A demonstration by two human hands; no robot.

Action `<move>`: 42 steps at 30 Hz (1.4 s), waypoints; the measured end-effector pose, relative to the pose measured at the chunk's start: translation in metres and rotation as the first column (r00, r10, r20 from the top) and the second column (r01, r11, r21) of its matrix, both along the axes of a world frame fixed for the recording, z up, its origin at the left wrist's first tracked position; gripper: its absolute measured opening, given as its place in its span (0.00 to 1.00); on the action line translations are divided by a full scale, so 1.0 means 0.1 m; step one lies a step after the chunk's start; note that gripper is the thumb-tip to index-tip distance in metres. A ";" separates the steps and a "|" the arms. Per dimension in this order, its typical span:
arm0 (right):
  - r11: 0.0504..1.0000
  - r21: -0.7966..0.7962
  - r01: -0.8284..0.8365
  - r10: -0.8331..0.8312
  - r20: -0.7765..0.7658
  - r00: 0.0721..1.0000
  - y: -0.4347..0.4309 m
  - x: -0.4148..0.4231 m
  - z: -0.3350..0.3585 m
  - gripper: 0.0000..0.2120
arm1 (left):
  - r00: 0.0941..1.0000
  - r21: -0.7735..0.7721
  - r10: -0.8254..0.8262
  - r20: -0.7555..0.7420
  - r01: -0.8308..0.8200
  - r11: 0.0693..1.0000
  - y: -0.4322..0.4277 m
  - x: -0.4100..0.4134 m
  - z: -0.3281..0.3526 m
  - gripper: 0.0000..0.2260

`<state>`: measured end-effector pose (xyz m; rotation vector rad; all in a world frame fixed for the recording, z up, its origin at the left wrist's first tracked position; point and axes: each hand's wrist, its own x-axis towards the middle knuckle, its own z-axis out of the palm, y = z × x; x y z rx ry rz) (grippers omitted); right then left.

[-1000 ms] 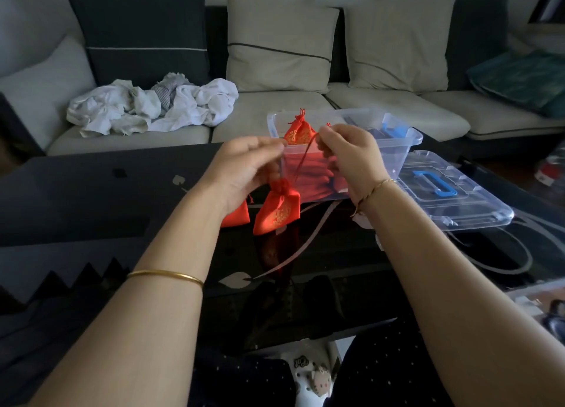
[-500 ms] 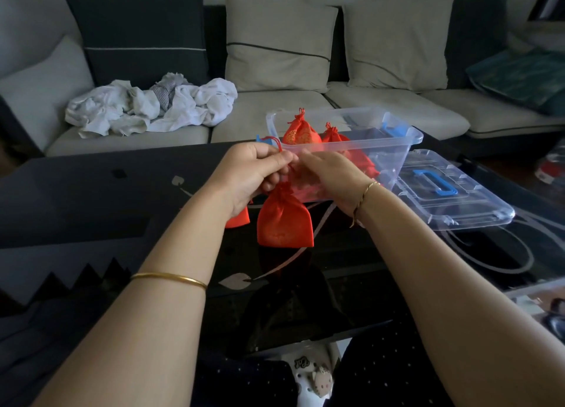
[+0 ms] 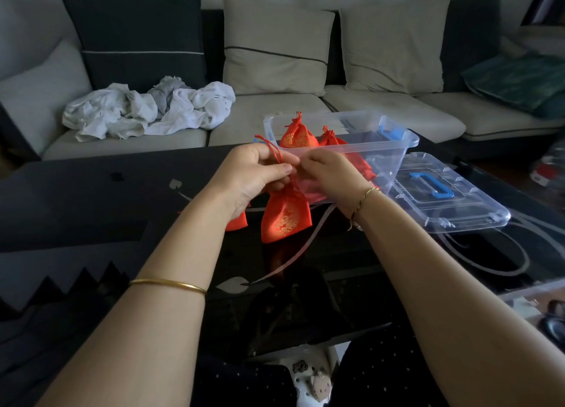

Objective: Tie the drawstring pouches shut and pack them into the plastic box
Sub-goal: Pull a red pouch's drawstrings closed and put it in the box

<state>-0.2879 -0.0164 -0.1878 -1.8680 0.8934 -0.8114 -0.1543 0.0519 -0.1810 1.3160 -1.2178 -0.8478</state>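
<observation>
Red pouch [image 3: 286,217] hangs just above the dark glass table [image 3: 91,199], near side of the clear plastic box [image 3: 388,162], held up by its drawstring [image 3: 272,150]. Left hand [image 3: 253,174] is closed, thumb and fingers pinching the drawstring, w/ a loop sticking up above the knuckles. Right hand [image 3: 330,174] is curled too, fingertips pinching the same drawstring right at the pouch neck, touching the left thumb.

Change vs 1 s ago: then both hands were apart, pulling the drawstring out w/ the pouch bunched up; now we see them together at the neck and the pouch hanging lower and flatter. We read that as cinch done, knot in progress, approx mid-step.

Two tied pouches [image 3: 298,134] already stand in the box, left part. One more pouch [image 3: 237,223] lies on the table, mostly hidden behind the left wrist; tied or not, can't tell. Box lid [image 3: 452,199] lies off, right of the box. So packing isn't finished.
</observation>
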 end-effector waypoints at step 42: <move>0.939 0.258 0.227 -0.216 -0.074 0.974 -0.12 -0.05 -0.24 0.13 | 0.948 -0.025 0.255 -0.189 -0.264 0.964 -0.06 -0.01 -0.14 0.15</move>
